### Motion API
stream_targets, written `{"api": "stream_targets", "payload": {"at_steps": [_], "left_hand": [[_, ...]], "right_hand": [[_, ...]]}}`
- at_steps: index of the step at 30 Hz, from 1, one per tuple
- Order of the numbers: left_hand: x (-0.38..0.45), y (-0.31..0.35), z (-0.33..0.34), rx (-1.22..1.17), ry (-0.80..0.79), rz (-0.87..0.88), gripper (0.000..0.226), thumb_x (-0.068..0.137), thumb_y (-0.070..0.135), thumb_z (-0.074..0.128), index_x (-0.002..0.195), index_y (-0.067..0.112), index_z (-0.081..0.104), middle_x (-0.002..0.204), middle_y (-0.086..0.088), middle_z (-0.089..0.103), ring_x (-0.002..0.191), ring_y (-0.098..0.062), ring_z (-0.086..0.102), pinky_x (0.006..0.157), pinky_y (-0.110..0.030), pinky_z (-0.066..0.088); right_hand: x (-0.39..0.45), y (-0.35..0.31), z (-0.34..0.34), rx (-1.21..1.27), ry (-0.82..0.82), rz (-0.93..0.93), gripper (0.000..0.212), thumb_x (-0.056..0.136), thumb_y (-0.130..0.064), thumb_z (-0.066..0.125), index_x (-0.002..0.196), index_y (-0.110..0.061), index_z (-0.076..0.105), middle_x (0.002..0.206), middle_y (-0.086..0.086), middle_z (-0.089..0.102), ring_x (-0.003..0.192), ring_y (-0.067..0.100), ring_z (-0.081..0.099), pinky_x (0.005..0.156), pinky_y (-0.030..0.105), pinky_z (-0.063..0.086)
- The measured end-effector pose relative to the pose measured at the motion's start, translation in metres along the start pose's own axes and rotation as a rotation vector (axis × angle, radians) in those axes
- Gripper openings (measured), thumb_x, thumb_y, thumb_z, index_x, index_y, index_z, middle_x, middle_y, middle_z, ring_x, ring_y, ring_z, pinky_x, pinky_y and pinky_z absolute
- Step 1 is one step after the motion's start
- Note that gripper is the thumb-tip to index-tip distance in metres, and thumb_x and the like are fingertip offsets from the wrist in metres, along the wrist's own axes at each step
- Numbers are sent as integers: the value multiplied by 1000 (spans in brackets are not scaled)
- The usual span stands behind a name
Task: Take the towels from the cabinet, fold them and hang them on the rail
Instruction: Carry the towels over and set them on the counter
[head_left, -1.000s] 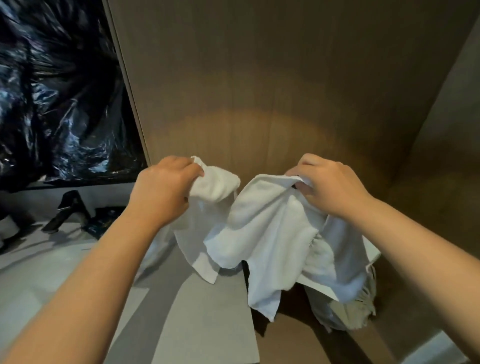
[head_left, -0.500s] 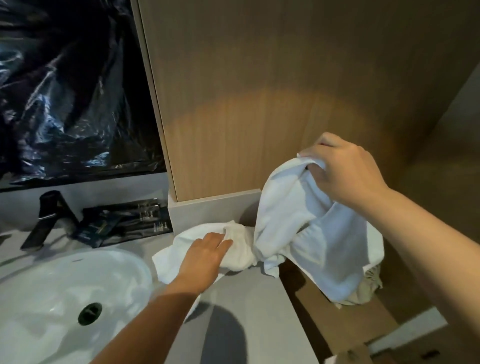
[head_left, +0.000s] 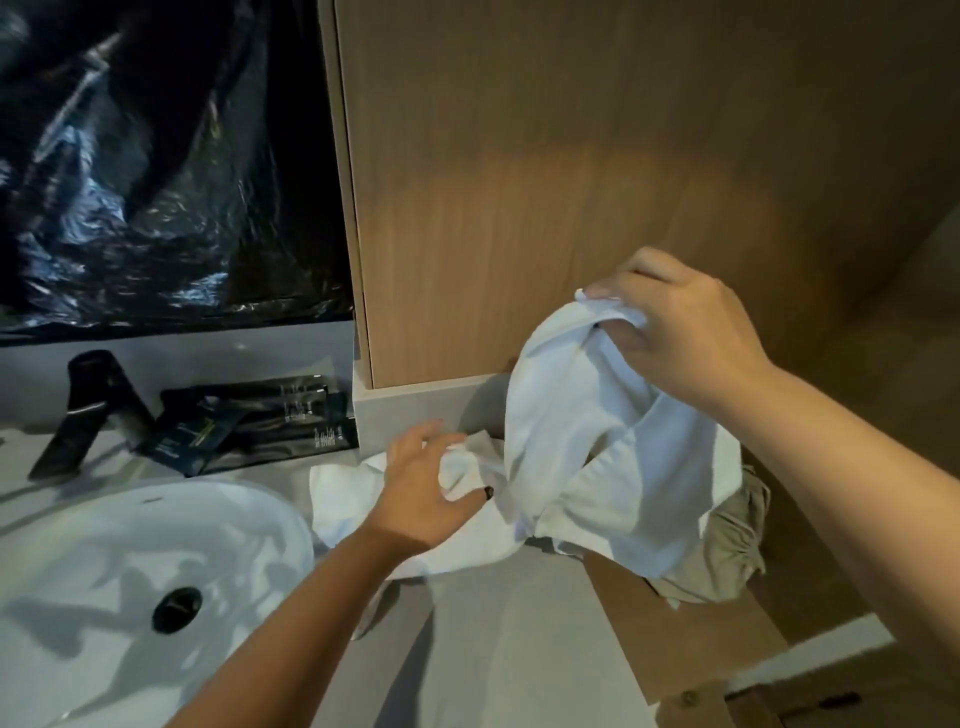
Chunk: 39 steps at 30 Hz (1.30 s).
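Left hand (head_left: 421, 499) now lower, towel (head_left: 597, 457) on grey counter (head_left: 519, 649) beside sink (head_left: 130, 571).

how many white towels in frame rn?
2, as far as I can tell. One towel lies bunched on the counter beside the sink, gripped by the left hand. The other towel hangs from the right hand. Overlapping folds may hide more.

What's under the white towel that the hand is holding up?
Under the hanging white towel, held by the right hand, a crumpled beige cloth peeks out. Most of that cloth is covered, so what it is stays unclear.
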<state>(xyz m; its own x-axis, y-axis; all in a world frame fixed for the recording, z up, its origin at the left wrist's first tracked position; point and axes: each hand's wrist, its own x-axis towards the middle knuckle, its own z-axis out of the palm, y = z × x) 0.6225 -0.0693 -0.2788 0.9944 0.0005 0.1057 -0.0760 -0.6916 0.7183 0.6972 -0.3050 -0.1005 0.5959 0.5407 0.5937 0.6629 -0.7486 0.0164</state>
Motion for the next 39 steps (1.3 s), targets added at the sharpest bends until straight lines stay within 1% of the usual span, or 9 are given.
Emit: {"api": "stream_targets", "payload": {"at_steps": [3,9,12,15,26,30,33,35,39], "left_hand": [[4,37,-37,-279,115,106,77,78,35,81,138,42,33,141,20,29,129,-1,33,110,-25,30],[12,100,-65,-331,64,158,124,56,56,86,152,33,11,155,18,18,143,-3,21,114,-30,25],[14,123,-69,-488,196,19,63,64,38,90,113,19,56,112,10,64,108,-7,59,81,-20,48],[14,137,-85,-615,383,96,25,78,8,80,68,21,61,56,18,64,55,7,58,50,-12,43],[9,47,-128,-10,678,402,48,68,-2,57,111,14,67,99,11,59,93,-5,54,81,-6,39],[-2,20,-68,-427,699,58,38,86,-2,68,118,16,59,107,11,62,97,-10,61,83,-19,51],[2,30,-37,-764,720,-89,48,92,2,64,132,18,43,116,18,53,98,12,58,84,-9,48],[4,22,-19,-577,704,10,65,96,0,59,145,24,24,137,22,38,120,20,41,102,-8,35],[0,-36,-14,39,619,279,76,86,-9,43,152,24,21,154,-15,26,145,-16,23,119,-24,17]], "right_hand": [[12,-12,-6,19,65,-92,24,85,-14,63,107,-14,73,97,6,62,63,31,59,50,40,52],[33,-42,-29,202,252,-128,18,87,-18,69,104,-13,73,96,3,63,76,20,61,59,42,52],[43,-61,-42,332,408,-115,15,86,-14,73,100,-8,74,95,6,65,81,15,62,66,31,52],[49,-71,-47,366,528,-121,17,86,-12,72,102,-6,72,97,8,66,84,15,62,67,25,51],[8,-21,29,122,363,-41,43,86,-30,63,123,-14,49,108,12,55,67,21,56,45,32,49],[2,-59,80,674,381,419,40,86,-6,67,122,-17,53,115,-1,49,92,-2,51,76,26,50],[7,-111,112,907,449,413,38,91,-14,55,127,-22,45,122,2,44,103,-8,48,90,9,41],[6,-125,135,877,330,349,44,92,-23,47,135,-28,43,127,-6,35,115,6,46,102,20,42],[-25,-91,167,405,133,20,74,79,1,71,141,-25,42,140,2,32,122,30,41,99,48,47]]}}
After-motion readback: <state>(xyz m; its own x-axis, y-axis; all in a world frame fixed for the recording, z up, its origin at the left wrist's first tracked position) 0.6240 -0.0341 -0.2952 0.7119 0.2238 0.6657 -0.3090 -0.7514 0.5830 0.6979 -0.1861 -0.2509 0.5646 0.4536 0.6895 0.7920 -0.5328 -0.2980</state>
